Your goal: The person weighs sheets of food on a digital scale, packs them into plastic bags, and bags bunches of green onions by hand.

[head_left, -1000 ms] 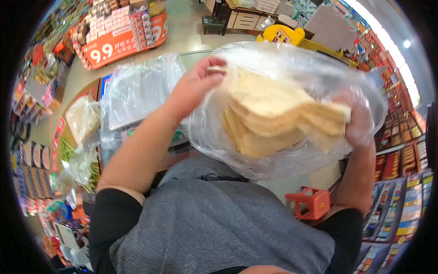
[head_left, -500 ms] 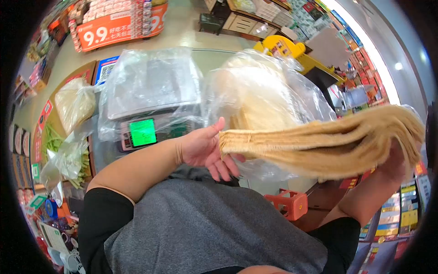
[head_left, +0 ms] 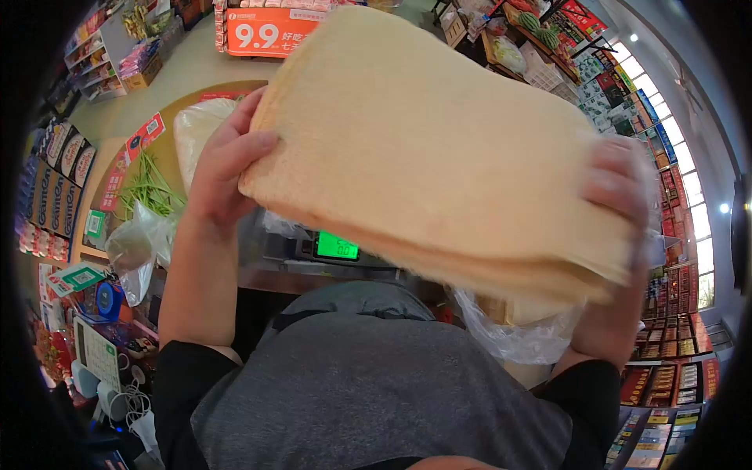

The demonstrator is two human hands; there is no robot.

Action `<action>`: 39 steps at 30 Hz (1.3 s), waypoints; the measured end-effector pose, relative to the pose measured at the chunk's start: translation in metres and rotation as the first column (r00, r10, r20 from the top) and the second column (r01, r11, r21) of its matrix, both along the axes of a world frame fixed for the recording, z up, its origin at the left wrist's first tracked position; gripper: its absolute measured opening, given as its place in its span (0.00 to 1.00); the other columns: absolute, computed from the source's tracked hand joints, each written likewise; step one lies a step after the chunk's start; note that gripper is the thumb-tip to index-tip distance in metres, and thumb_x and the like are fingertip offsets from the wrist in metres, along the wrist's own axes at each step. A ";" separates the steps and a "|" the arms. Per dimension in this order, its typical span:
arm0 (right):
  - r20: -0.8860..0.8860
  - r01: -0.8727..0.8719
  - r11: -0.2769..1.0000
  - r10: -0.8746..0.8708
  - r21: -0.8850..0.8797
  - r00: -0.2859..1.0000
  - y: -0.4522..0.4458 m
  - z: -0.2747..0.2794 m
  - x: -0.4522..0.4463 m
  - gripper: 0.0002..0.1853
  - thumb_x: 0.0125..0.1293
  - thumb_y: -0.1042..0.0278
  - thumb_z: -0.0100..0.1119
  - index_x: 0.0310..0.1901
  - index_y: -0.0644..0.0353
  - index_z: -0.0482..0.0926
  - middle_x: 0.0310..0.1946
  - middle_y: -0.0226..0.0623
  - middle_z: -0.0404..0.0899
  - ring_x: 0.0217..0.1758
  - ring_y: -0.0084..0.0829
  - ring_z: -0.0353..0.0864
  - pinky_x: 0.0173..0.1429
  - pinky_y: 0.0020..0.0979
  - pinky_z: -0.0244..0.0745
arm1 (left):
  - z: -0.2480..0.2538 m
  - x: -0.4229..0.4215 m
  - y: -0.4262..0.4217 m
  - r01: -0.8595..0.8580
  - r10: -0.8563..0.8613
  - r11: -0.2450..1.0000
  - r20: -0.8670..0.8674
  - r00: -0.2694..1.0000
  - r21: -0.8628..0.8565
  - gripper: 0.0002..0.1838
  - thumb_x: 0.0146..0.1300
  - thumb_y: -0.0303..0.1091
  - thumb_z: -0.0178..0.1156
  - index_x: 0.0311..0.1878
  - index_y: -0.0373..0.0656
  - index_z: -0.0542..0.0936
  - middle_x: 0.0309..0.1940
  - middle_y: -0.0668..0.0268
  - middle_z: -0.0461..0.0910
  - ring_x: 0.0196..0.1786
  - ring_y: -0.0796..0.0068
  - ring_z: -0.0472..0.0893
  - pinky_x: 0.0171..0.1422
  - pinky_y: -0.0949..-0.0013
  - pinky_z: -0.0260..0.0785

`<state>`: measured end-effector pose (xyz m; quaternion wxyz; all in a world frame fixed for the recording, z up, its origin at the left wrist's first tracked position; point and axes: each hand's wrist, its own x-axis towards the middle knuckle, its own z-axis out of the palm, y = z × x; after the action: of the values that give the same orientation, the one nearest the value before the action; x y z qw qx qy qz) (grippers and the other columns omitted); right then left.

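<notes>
A thick folded stack of tan tofu sheets [head_left: 439, 141] spans the space before my chest, its broad face turned up. My left hand [head_left: 227, 160] grips its left edge, thumb on top and the other fingers hidden behind. At the right end, my right hand [head_left: 615, 184] is smeared by motion, its fingers over the stack's face. Below the stack shows the green display of a scale [head_left: 338, 245]; its pan is hidden. A clear plastic bag [head_left: 533, 337] with more tan sheets in it lies under the stack's right part.
On the left are green vegetable stalks [head_left: 149, 188], a tied white bag [head_left: 196, 133] and a crumpled clear bag [head_left: 141, 251]. An orange price sign [head_left: 266, 33] stands beyond the counter. Packed shelves [head_left: 674, 345] line the right side.
The stack has swung from edge-on at the right to face-up in front of me. My left hand, open beside its end before, now grips its edge. My view has turned as well.
</notes>
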<state>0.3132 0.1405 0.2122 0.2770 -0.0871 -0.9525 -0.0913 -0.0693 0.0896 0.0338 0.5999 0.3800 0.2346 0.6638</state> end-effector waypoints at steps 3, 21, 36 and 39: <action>0.338 0.193 0.981 -0.193 0.035 0.921 0.056 -0.080 -0.017 0.04 0.55 0.63 0.59 0.27 0.50 0.75 0.30 0.33 0.73 0.39 0.38 0.76 0.43 0.40 0.70 | -0.049 -0.018 0.029 -0.130 0.121 0.988 -0.103 0.987 -0.081 0.35 0.57 0.23 0.61 0.71 0.36 0.67 0.61 0.58 0.77 0.61 0.67 0.79 0.66 0.65 0.73; 0.384 0.407 0.129 -0.171 -0.904 0.908 -0.016 -0.135 0.077 0.23 0.60 0.70 0.69 0.59 0.62 0.81 0.59 0.38 0.80 0.70 0.39 0.72 0.75 0.40 0.63 | -0.144 -0.014 0.028 -0.539 0.319 0.831 -0.912 0.257 0.138 0.38 0.58 0.32 0.66 0.73 0.39 0.66 0.66 0.48 0.68 0.67 0.53 0.72 0.73 0.57 0.63; 0.494 0.945 0.107 -0.831 -0.309 0.255 -0.129 -0.210 0.158 0.20 0.62 0.66 0.67 0.55 0.62 0.79 0.54 0.45 0.81 0.59 0.43 0.80 0.65 0.39 0.72 | -0.100 0.060 0.002 -0.233 0.440 0.882 -0.892 0.099 0.409 0.21 0.58 0.31 0.66 0.56 0.40 0.80 0.55 0.52 0.79 0.61 0.52 0.76 0.68 0.58 0.68; 0.501 0.926 0.103 -0.817 -0.362 0.287 -0.131 -0.201 0.145 0.19 0.62 0.67 0.67 0.54 0.62 0.80 0.53 0.45 0.82 0.59 0.42 0.79 0.65 0.38 0.72 | -0.106 0.053 0.004 -0.094 0.452 0.884 -0.888 -0.079 0.458 0.17 0.56 0.30 0.66 0.50 0.39 0.83 0.49 0.53 0.82 0.56 0.51 0.80 0.64 0.58 0.71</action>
<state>0.4586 0.0100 0.0109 0.0401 -0.7065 -0.7039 0.0616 -0.0164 0.0935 -0.0725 0.0501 0.7496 0.5732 0.3270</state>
